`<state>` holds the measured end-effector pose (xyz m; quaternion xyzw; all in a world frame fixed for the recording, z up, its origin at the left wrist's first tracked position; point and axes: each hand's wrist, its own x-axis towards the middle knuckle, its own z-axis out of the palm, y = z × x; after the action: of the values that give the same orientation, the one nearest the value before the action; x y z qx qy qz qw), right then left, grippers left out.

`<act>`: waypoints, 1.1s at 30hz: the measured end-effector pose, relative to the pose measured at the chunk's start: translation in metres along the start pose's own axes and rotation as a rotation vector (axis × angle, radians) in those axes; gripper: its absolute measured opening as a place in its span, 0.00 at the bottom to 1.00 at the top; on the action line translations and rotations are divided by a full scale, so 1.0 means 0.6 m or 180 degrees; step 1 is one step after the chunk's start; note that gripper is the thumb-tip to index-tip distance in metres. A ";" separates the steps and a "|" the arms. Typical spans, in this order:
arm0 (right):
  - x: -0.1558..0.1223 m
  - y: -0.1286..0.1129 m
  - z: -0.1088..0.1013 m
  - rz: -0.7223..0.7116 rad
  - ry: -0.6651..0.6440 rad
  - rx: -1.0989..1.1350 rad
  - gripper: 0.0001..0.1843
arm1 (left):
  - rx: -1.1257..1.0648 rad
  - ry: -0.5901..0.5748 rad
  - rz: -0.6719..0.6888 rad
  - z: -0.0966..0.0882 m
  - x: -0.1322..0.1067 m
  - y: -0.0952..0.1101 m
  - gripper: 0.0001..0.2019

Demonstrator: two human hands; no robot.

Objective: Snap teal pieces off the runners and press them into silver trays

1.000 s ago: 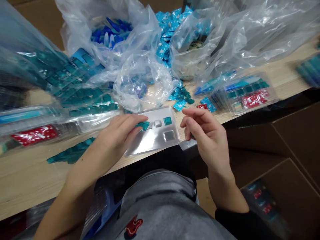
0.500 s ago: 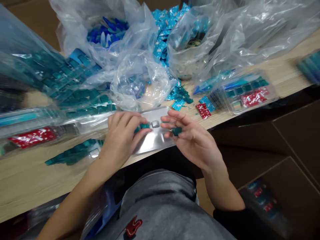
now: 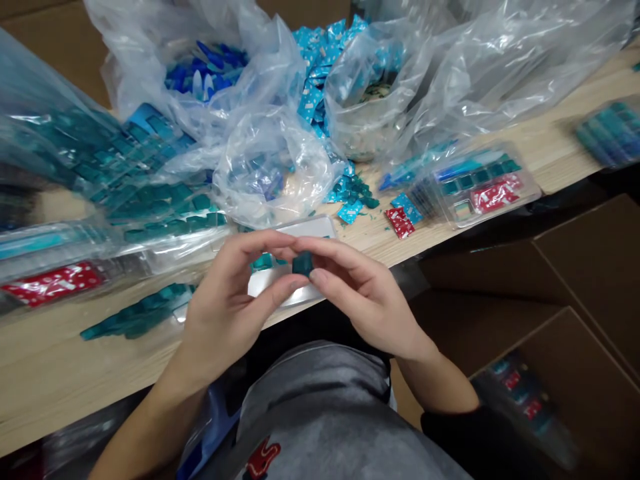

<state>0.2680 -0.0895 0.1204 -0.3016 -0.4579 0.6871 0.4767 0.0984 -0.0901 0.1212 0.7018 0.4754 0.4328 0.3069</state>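
My left hand [image 3: 230,300] and my right hand [image 3: 363,290] meet above the table, with a small square teal block [image 3: 303,264] between them. The right thumb and fingers pinch the block, while the left thumb presses its lower edge and the left fingers arch over it. Under the hands lies a clear plastic blister tray [image 3: 273,283], mostly hidden. A few teal pieces [image 3: 263,262] rest on it just below the left fingers. A strip of teal pieces [image 3: 135,321] lies on the wood left of my left wrist.
Clear plastic bags [image 3: 270,177] of blue and teal pieces crowd the far side of the wooden table [image 3: 75,380]. A filled blister pack [image 3: 475,188] with a red card sits at the right. Cardboard boxes [image 3: 575,300] stand below the table edge, right of my grey-clad lap.
My hands have come together over the tray, and the teal block once in the right fingers now sits between both hands. The tray is more hidden, and the whole view has shifted slightly left.
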 end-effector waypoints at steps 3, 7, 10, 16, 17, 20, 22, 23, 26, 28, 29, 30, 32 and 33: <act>0.001 0.006 -0.001 -0.0246 0.0304 -0.0663 0.08 | -0.0185 0.0060 -0.0115 -0.005 -0.001 -0.003 0.14; 0.004 0.022 -0.007 -0.0018 0.0537 -0.0890 0.05 | 0.0125 -0.0089 -0.0082 -0.009 0.004 -0.012 0.10; 0.000 0.022 -0.019 0.0228 0.0420 -0.1415 0.09 | 0.0529 -0.0571 -0.0091 -0.011 0.009 -0.021 0.07; -0.011 -0.011 -0.045 -0.0193 0.1111 -0.2272 0.11 | 0.1182 -0.0692 0.0184 -0.002 0.025 -0.033 0.05; -0.011 -0.014 -0.048 -0.0259 0.1205 -0.2305 0.11 | 0.1238 -0.0600 0.0150 0.000 0.030 -0.035 0.04; -0.010 -0.011 -0.055 -0.0319 0.1188 -0.2408 0.11 | 0.1297 -0.0476 -0.0003 0.002 0.043 -0.043 0.04; -0.009 -0.003 -0.057 -0.0396 0.1125 -0.2561 0.10 | 0.1236 -0.0549 -0.0090 0.000 0.049 -0.050 0.06; -0.008 0.001 -0.058 -0.0469 0.1103 -0.2649 0.10 | 0.1169 -0.0579 -0.0143 -0.002 0.052 -0.053 0.07; -0.003 0.009 -0.058 -0.0693 0.1045 -0.2822 0.08 | 0.0906 -0.0581 -0.0321 -0.005 0.056 -0.058 0.10; 0.003 0.012 -0.058 -0.0805 0.0973 -0.2848 0.07 | 0.0880 -0.0604 -0.0304 -0.005 0.057 -0.060 0.10; 0.006 0.014 -0.059 -0.0864 0.0924 -0.2872 0.07 | 0.0931 -0.0627 -0.0249 -0.005 0.057 -0.060 0.09; 0.010 0.016 -0.059 -0.0940 0.0876 -0.2924 0.07 | 0.0998 -0.0662 -0.0185 -0.004 0.056 -0.060 0.09; 0.016 0.021 -0.061 -0.1107 0.0766 -0.3141 0.07 | 0.1087 -0.0700 -0.0088 -0.002 0.055 -0.060 0.08; 0.019 0.024 -0.061 -0.1180 0.0703 -0.3287 0.07 | 0.1099 -0.0704 -0.0054 -0.002 0.055 -0.059 0.07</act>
<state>0.2897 -0.0684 0.0927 -0.4806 -0.7277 0.2425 0.4251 0.0889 -0.0468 0.1025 0.7832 0.5118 0.2626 0.2360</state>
